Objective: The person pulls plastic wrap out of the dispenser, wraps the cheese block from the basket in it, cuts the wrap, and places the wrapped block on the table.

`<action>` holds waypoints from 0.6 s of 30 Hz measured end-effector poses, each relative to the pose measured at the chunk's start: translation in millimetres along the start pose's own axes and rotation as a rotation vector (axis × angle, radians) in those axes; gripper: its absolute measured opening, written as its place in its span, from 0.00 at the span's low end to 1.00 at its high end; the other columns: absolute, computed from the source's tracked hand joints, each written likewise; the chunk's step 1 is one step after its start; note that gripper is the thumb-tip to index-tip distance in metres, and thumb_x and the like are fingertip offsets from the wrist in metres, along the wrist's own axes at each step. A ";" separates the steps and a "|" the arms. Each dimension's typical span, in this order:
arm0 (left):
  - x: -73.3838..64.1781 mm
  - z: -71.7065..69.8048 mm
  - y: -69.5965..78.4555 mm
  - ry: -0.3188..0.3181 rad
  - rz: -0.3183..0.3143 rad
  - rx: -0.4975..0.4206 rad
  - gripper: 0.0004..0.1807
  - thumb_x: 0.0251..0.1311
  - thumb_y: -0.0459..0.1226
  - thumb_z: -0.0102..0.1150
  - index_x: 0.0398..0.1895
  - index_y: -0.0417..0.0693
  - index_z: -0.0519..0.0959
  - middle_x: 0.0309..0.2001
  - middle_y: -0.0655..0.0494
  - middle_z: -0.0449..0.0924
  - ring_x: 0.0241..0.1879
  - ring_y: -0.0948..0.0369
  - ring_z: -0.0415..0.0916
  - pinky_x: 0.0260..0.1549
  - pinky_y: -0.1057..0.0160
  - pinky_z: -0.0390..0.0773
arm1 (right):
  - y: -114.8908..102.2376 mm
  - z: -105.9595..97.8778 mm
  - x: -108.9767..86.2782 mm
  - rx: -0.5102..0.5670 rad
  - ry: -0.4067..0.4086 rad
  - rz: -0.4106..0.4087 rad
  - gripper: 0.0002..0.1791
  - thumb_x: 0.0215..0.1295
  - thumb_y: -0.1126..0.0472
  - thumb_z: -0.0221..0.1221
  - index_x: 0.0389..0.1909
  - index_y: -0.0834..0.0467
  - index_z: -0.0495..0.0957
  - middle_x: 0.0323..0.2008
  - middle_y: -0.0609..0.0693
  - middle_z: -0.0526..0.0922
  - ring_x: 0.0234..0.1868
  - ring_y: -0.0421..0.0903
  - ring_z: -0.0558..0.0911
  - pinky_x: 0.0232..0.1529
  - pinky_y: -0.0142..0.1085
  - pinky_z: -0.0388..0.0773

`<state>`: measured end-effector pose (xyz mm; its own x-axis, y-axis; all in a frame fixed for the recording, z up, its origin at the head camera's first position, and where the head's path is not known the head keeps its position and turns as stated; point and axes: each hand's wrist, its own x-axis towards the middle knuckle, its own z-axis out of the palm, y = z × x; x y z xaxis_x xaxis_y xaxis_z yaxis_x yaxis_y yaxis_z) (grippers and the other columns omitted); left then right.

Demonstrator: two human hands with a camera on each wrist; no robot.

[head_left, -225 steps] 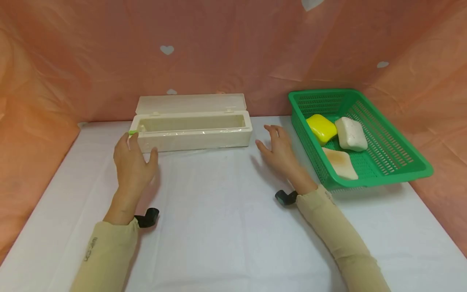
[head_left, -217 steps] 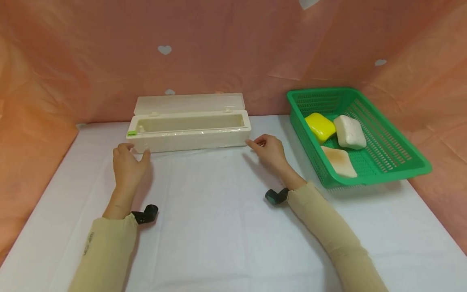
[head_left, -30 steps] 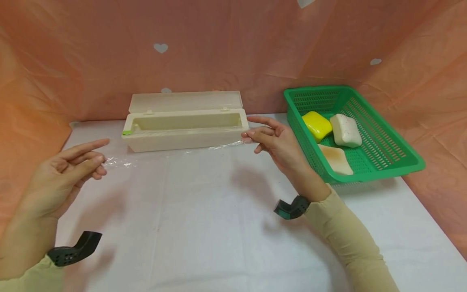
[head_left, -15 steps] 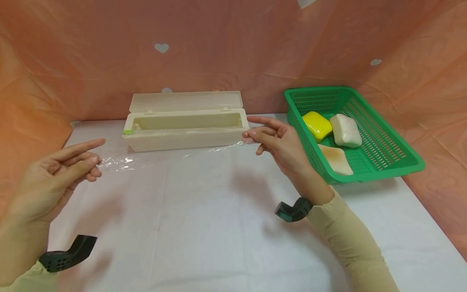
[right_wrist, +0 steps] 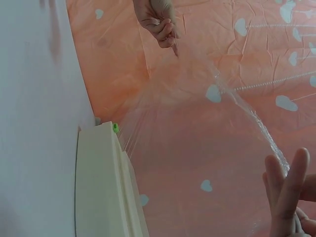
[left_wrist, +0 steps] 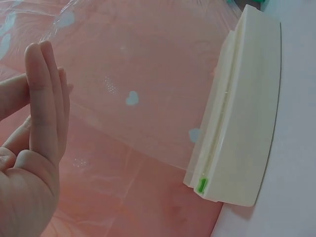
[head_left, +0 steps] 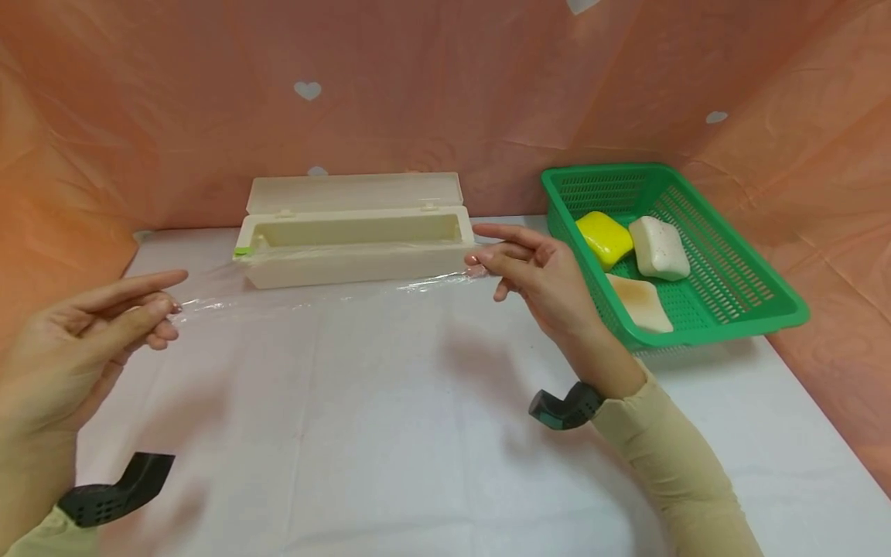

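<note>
A cream cling film dispenser point(head_left: 362, 267) stands at the back of the table, its lid point(head_left: 355, 193) raised, with a green slider point(head_left: 242, 251) at the left end of its front edge. From it, a clear sheet of cling film point(head_left: 435, 281) stretches toward me. My left hand point(head_left: 83, 340) pinches the film's left corner between thumb and fingers, index finger extended. At the other corner, close to the box's right end, my right hand point(head_left: 546, 278) pinches the film the same way. In the right wrist view, the film's gathered edge point(right_wrist: 254, 118) runs taut between both hands.
To the right sits a green perforated basket point(head_left: 731, 340). It holds a yellow block point(head_left: 605, 240), a white rounded block point(head_left: 659, 247) and a toast-like slice point(head_left: 642, 303). A pink curtain point(head_left: 445, 85) with hearts hangs behind the white-covered table point(head_left: 390, 433).
Earlier, both hands were at the dispenser, holding no drawn-out film. Now they hold film drawn out from it. Over the last second the left hand has drifted left, pulling the film's edge straighter.
</note>
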<state>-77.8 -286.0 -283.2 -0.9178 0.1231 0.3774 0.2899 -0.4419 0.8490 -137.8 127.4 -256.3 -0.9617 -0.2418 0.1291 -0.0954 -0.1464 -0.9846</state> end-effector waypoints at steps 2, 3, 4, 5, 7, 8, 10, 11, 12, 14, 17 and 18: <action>-1.2 1.9 0.2 0.022 0.018 0.003 0.20 0.62 0.13 0.36 0.53 0.20 0.72 0.38 0.39 0.84 0.29 0.54 0.83 0.32 0.67 0.82 | -0.4 0.1 -1.1 -0.002 -0.001 -0.003 0.20 0.65 0.71 0.56 0.59 0.68 0.72 0.32 0.45 0.87 0.33 0.40 0.84 0.24 0.27 0.78; -1.7 2.8 0.1 0.031 0.027 0.006 0.19 0.61 0.13 0.37 0.53 0.19 0.72 0.38 0.38 0.84 0.28 0.54 0.82 0.31 0.66 0.82 | -0.3 -0.1 -1.6 -0.002 -0.003 -0.004 0.20 0.65 0.71 0.56 0.58 0.68 0.72 0.32 0.45 0.87 0.33 0.40 0.84 0.24 0.27 0.78; -2.1 3.2 0.4 0.029 0.038 0.014 0.19 0.61 0.13 0.37 0.53 0.19 0.72 0.38 0.38 0.84 0.28 0.54 0.82 0.31 0.67 0.82 | -0.3 -0.2 -2.0 0.001 -0.007 -0.006 0.20 0.65 0.71 0.56 0.58 0.68 0.72 0.32 0.45 0.87 0.33 0.40 0.84 0.24 0.27 0.78; -2.2 3.3 0.5 0.011 0.051 0.013 0.19 0.61 0.13 0.37 0.54 0.19 0.71 0.39 0.37 0.84 0.28 0.54 0.82 0.31 0.67 0.82 | -0.4 -0.3 -2.5 0.003 -0.010 -0.010 0.19 0.65 0.71 0.56 0.58 0.68 0.73 0.32 0.45 0.87 0.33 0.40 0.84 0.24 0.27 0.78; -2.2 2.7 1.1 -0.029 0.069 0.003 0.20 0.61 0.12 0.36 0.55 0.18 0.70 0.40 0.37 0.83 0.29 0.54 0.83 0.32 0.67 0.82 | -0.8 -0.6 -3.5 0.010 -0.016 -0.018 0.18 0.65 0.71 0.56 0.57 0.67 0.74 0.33 0.46 0.87 0.34 0.41 0.84 0.24 0.27 0.78; -2.2 2.3 1.5 -0.047 0.078 -0.002 0.20 0.61 0.12 0.36 0.55 0.17 0.69 0.40 0.36 0.83 0.30 0.54 0.83 0.33 0.67 0.82 | -1.2 -0.7 -4.0 0.013 -0.019 -0.023 0.18 0.65 0.71 0.56 0.56 0.66 0.75 0.33 0.46 0.87 0.34 0.41 0.84 0.24 0.27 0.78; -2.5 1.5 2.4 -0.072 0.099 0.017 0.20 0.61 0.12 0.36 0.56 0.16 0.66 0.41 0.37 0.83 0.30 0.54 0.83 0.33 0.68 0.82 | -2.0 -0.6 -5.2 0.022 -0.025 -0.035 0.17 0.65 0.71 0.56 0.55 0.65 0.76 0.33 0.47 0.87 0.34 0.41 0.84 0.23 0.27 0.78; -2.9 1.6 3.0 -0.065 0.104 0.044 0.20 0.61 0.12 0.36 0.57 0.16 0.66 0.41 0.38 0.83 0.30 0.55 0.82 0.33 0.68 0.81 | -2.7 -0.6 -6.0 0.024 -0.025 -0.042 0.16 0.65 0.71 0.56 0.54 0.63 0.77 0.33 0.48 0.87 0.34 0.41 0.84 0.23 0.27 0.78; -3.2 1.4 3.9 -0.064 0.108 0.064 0.20 0.61 0.12 0.36 0.57 0.16 0.65 0.41 0.38 0.83 0.30 0.55 0.82 0.32 0.68 0.81 | -3.2 -0.5 -6.5 0.028 -0.027 -0.049 0.16 0.65 0.71 0.56 0.53 0.63 0.78 0.33 0.48 0.87 0.34 0.42 0.84 0.23 0.27 0.78; -4.0 1.2 5.3 -0.051 0.121 0.077 0.20 0.60 0.12 0.37 0.57 0.15 0.66 0.41 0.38 0.83 0.29 0.55 0.82 0.31 0.68 0.82 | -4.8 0.3 -7.9 0.034 -0.031 -0.066 0.15 0.64 0.72 0.56 0.51 0.61 0.79 0.33 0.48 0.87 0.34 0.42 0.84 0.23 0.27 0.77; -3.7 2.8 7.3 -0.037 0.158 0.084 0.18 0.59 0.11 0.39 0.53 0.14 0.68 0.40 0.37 0.84 0.28 0.55 0.82 0.30 0.68 0.82 | -7.4 1.3 -9.5 0.037 -0.036 -0.104 0.15 0.64 0.73 0.56 0.50 0.60 0.80 0.33 0.49 0.87 0.34 0.43 0.84 0.22 0.28 0.77; -2.9 3.6 7.8 -0.053 0.179 0.042 0.18 0.58 0.11 0.39 0.52 0.13 0.68 0.40 0.35 0.83 0.28 0.53 0.83 0.30 0.67 0.82 | -8.2 1.9 -9.9 0.039 -0.037 -0.119 0.15 0.64 0.73 0.56 0.49 0.60 0.80 0.33 0.49 0.87 0.34 0.43 0.84 0.22 0.28 0.77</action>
<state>-71.9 -286.6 -276.3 -0.8353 0.0927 0.5419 0.4593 -0.4239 0.7806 -127.1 129.1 -249.3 -0.9340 -0.2551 0.2500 -0.1980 -0.2128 -0.9568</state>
